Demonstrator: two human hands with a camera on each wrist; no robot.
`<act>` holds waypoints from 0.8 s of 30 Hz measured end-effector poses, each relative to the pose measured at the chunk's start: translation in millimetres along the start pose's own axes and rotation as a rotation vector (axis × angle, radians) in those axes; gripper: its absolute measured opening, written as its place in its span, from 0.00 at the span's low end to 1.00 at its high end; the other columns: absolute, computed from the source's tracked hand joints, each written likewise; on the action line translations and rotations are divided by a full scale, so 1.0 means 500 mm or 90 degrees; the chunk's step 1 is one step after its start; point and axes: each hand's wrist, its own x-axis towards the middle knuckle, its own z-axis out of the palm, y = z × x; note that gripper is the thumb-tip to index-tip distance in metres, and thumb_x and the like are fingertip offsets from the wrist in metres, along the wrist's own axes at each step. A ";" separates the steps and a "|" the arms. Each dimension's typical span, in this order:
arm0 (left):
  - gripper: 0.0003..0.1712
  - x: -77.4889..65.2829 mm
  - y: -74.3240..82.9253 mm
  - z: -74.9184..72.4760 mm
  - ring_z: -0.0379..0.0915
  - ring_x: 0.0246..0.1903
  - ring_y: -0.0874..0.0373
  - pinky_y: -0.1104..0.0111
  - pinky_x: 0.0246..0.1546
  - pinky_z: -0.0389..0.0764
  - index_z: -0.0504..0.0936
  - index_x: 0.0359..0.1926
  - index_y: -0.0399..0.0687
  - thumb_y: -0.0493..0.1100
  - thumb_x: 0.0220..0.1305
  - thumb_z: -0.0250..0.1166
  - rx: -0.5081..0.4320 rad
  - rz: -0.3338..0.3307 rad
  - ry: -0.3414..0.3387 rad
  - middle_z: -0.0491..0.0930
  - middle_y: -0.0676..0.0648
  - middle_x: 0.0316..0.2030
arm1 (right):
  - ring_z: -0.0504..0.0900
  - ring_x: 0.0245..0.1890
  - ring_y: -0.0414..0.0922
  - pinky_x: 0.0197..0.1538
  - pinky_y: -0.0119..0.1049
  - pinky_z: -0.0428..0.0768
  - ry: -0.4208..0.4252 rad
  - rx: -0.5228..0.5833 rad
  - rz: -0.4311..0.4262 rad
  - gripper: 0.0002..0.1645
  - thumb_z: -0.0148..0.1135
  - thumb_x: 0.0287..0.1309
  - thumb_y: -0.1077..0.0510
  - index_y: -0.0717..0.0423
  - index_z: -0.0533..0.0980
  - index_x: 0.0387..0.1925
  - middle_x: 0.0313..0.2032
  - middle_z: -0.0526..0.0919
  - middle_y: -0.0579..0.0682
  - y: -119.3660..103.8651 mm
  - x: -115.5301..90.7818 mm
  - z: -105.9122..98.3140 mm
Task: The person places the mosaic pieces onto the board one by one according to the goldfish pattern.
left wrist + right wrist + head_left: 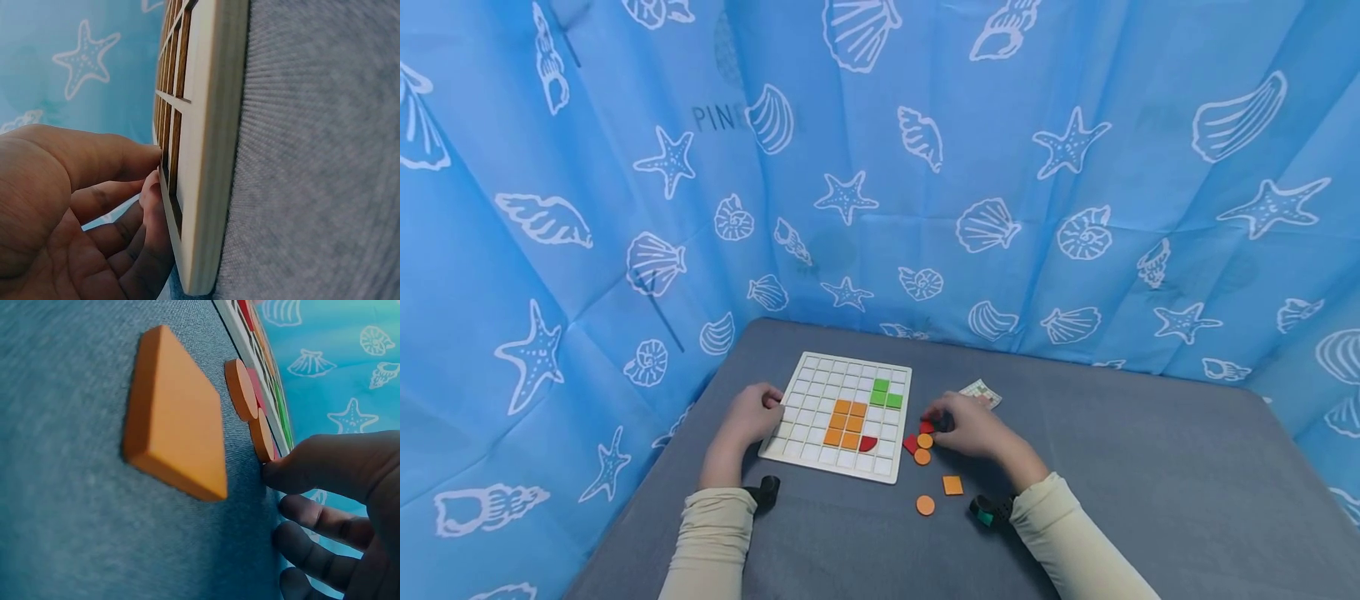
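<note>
A pale wooden grid board [790, 447] lies on the table, with orange squares [841, 421], green pieces [886, 398] and a red quarter-round piece [867, 443] in its cells. My left hand [756, 414] pinches the board's left edge, thumb on the rim in the left wrist view. At the right side, my right hand [970, 427] reaches down to a small cluster of red pieces [911, 444] and orange discs [922, 457]. Its thumb and fingertips are right at a red piece [927, 427]; I cannot tell whether they pinch it.
Nearer the front lie a loose orange square [952, 485] and an orange disc [926, 505]. A small patterned card [983, 392] lies behind my right hand, partly covered by it. A blue shell-print curtain [880, 208] hangs around the grey table [1135, 467].
</note>
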 end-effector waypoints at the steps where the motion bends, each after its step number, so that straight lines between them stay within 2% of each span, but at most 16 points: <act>1: 0.16 0.000 0.000 0.001 0.78 0.40 0.48 0.53 0.43 0.80 0.82 0.56 0.35 0.39 0.73 0.60 0.000 -0.001 0.000 0.82 0.38 0.44 | 0.77 0.36 0.42 0.42 0.39 0.76 -0.002 0.004 -0.002 0.18 0.72 0.56 0.64 0.55 0.88 0.50 0.42 0.84 0.50 0.000 0.000 0.000; 10: 0.16 0.005 -0.001 0.006 0.78 0.40 0.48 0.53 0.43 0.80 0.82 0.55 0.35 0.38 0.72 0.60 0.003 -0.002 0.006 0.82 0.39 0.43 | 0.76 0.35 0.42 0.43 0.40 0.74 -0.010 -0.006 0.006 0.15 0.72 0.60 0.63 0.54 0.88 0.49 0.41 0.83 0.49 -0.003 0.008 -0.001; 15: 0.16 0.007 -0.004 0.007 0.78 0.40 0.48 0.54 0.42 0.80 0.82 0.56 0.36 0.39 0.73 0.60 -0.007 -0.009 0.002 0.82 0.39 0.44 | 0.77 0.37 0.42 0.43 0.41 0.76 -0.014 -0.012 0.021 0.12 0.72 0.62 0.61 0.54 0.88 0.48 0.42 0.84 0.48 -0.006 0.011 -0.002; 20: 0.16 0.009 -0.004 0.005 0.78 0.40 0.48 0.54 0.42 0.80 0.82 0.56 0.36 0.40 0.73 0.60 -0.011 -0.012 -0.003 0.82 0.38 0.44 | 0.82 0.43 0.44 0.50 0.47 0.82 0.012 -0.014 0.045 0.10 0.73 0.65 0.58 0.51 0.88 0.47 0.44 0.86 0.46 -0.009 0.011 -0.006; 24: 0.16 0.008 -0.003 0.002 0.78 0.41 0.47 0.53 0.44 0.80 0.82 0.56 0.36 0.39 0.74 0.60 -0.010 -0.011 -0.002 0.82 0.38 0.45 | 0.83 0.43 0.44 0.49 0.46 0.83 0.019 -0.012 0.025 0.11 0.72 0.65 0.57 0.51 0.89 0.48 0.44 0.86 0.45 -0.016 0.015 -0.008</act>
